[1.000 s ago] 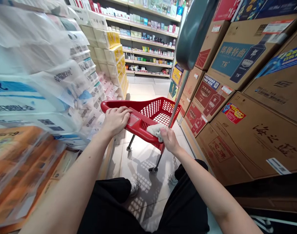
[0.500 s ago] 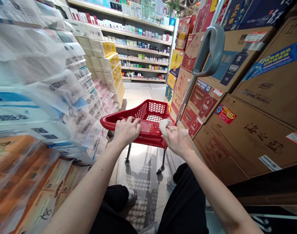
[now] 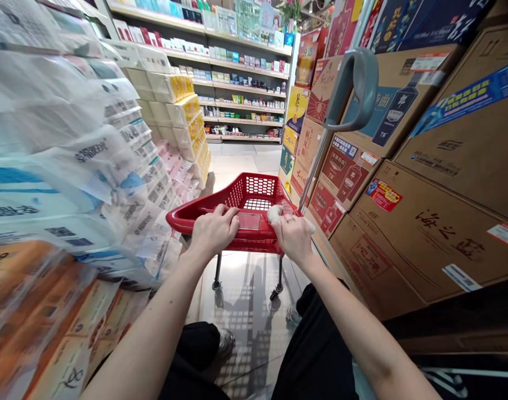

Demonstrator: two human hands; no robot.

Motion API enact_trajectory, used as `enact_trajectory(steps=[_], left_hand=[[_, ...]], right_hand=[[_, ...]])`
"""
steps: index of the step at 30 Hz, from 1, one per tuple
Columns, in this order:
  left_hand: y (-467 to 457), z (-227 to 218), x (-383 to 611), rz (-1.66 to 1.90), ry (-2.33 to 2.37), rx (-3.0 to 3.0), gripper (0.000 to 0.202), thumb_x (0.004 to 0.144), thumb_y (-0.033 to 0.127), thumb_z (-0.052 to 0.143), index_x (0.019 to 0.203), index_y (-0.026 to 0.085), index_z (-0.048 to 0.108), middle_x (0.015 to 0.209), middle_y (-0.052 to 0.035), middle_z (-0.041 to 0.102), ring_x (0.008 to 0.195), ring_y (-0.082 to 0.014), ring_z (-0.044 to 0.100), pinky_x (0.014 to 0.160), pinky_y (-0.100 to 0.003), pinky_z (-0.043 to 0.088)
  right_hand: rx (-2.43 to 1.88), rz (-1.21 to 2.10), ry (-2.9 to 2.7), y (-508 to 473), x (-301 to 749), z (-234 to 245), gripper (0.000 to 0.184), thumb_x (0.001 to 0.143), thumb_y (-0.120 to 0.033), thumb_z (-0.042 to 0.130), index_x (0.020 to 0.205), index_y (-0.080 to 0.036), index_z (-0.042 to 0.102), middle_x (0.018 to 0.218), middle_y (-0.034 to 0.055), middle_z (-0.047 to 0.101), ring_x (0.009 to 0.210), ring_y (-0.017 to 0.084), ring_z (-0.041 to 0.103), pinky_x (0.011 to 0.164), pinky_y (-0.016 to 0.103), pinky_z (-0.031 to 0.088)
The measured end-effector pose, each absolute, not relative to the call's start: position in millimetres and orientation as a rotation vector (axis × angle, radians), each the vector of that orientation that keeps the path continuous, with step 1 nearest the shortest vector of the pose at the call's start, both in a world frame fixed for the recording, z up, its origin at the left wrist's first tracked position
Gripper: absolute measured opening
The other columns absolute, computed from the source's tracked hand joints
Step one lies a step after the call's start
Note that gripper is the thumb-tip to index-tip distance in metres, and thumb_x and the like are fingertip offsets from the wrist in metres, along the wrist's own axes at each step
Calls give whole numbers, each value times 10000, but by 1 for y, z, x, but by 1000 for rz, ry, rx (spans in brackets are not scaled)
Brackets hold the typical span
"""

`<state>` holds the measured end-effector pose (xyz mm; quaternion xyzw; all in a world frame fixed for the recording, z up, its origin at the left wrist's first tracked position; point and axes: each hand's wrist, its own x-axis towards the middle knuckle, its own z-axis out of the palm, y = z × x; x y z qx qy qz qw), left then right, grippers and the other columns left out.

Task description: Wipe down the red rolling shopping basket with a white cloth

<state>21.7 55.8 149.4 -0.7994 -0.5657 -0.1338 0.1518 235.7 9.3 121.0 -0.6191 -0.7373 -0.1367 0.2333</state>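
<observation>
A red plastic shopping cart point(image 3: 183, 219) with perforated walls and dark legs on casters stands before me. My left hand point(image 3: 215, 229) has its fingers curled over the cart's near rim, left of a pale rectangular label point(image 3: 249, 221). At the right end of that rim, my right hand point(image 3: 294, 236) is closed on a bunched white cloth point(image 3: 274, 214), which presses against the cart. The rest of the cloth is hidden under my fingers. A metal pole point(image 3: 314, 169) rises beside my right hand, and a grey loop handle point(image 3: 368, 91) is at its upper part.
Stacked cardboard cartons point(image 3: 429, 222) line the right side. Plastic-wrapped paper packs point(image 3: 108, 161) are piled high on the left, with orange packs point(image 3: 33, 300) lower down. Beyond the tiled floor point(image 3: 241, 158) stands a shelf point(image 3: 245, 86) of small boxed goods.
The cart and both hands have shifted slightly left in view. My right hand, still closed on the white cloth, stays at the rim's right end. The left hand keeps its hold.
</observation>
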Motion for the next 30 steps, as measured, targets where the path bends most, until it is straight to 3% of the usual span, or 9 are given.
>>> enact_trajectory(steps=[3, 6, 9, 13, 15, 18, 20, 26, 30], left_hand=[[56, 148, 20, -409, -1619, -2301, 461, 928, 411, 205, 1230, 267, 522, 1134, -82, 571, 805, -210, 623, 613, -304, 378], [58, 147, 18, -453, -1605, -2326, 461, 922, 416, 219, 1228, 256, 525, 1146, -90, 570, 836, -218, 621, 625, -309, 382], [59, 146, 19, -469, -1607, -2318, 466, 921, 416, 222, 1238, 249, 520, 1144, -96, 573, 834, -223, 622, 623, -311, 382], [59, 145, 22, -433, -1611, -2275, 470, 923, 409, 211, 1251, 255, 510, 1138, -93, 577, 817, -218, 625, 606, -301, 376], [59, 145, 23, -432, -1600, -2271, 473, 924, 409, 206, 1253, 255, 509, 1130, -92, 579, 811, -218, 625, 601, -299, 373], [59, 145, 23, -438, -1600, -2272, 475, 922, 408, 208, 1253, 252, 511, 1116, -96, 582, 799, -216, 625, 605, -303, 375], [58, 145, 23, -438, -1597, -2270, 476, 922, 403, 207, 1253, 248, 511, 1114, -101, 582, 800, -216, 625, 610, -304, 377], [55, 143, 27, -475, -1581, -2263, 490, 928, 406, 193, 1234, 237, 537, 1105, -116, 581, 812, -233, 618, 613, -317, 365], [53, 143, 33, -505, -1635, -2244, 489, 927, 401, 197, 1224, 236, 549, 1092, -119, 583, 804, -242, 620, 629, -326, 367]], right_hand=[[-1468, -470, -1952, -16, 223, 96, 419, 948, -388, 380, 1264, -154, 524, 1275, 164, 532, 1222, 290, 434, 1006, 479, 345], [-1390, -478, -1974, -28, 218, 92, 429, 914, -360, 470, 1301, -179, 503, 1341, 159, 482, 1290, 310, 357, 1031, 532, 315], [-1409, -413, -1988, -23, 221, 110, 401, 914, -407, 461, 1221, -173, 570, 1274, 152, 540, 1224, 290, 438, 1013, 471, 341], [-1653, -271, -1920, -8, 223, 136, 433, 968, -439, 295, 978, -182, 644, 949, 91, 663, 853, 189, 614, 806, 309, 428], [-1734, -299, -1929, -5, 220, 139, 446, 961, -470, 293, 1017, -175, 623, 857, 82, 660, 759, 187, 609, 740, 300, 425], [-1673, -465, -2030, -6, 214, 135, 459, 944, -479, 337, 1240, -178, 517, 963, 123, 649, 841, 229, 599, 781, 353, 422], [-1679, -507, -2069, -2, 212, 133, 456, 955, -445, 308, 1287, -184, 481, 999, 142, 643, 872, 240, 599, 795, 375, 427], [-2008, -191, -2096, 32, 218, 150, 481, 977, -328, 214, 852, -152, 643, 774, 111, 675, 754, 210, 657, 699, 316, 471], [-1981, -272, -1988, 26, 210, 144, 450, 974, -320, 237, 899, -140, 643, 784, 121, 673, 777, 221, 653, 744, 357, 484]])
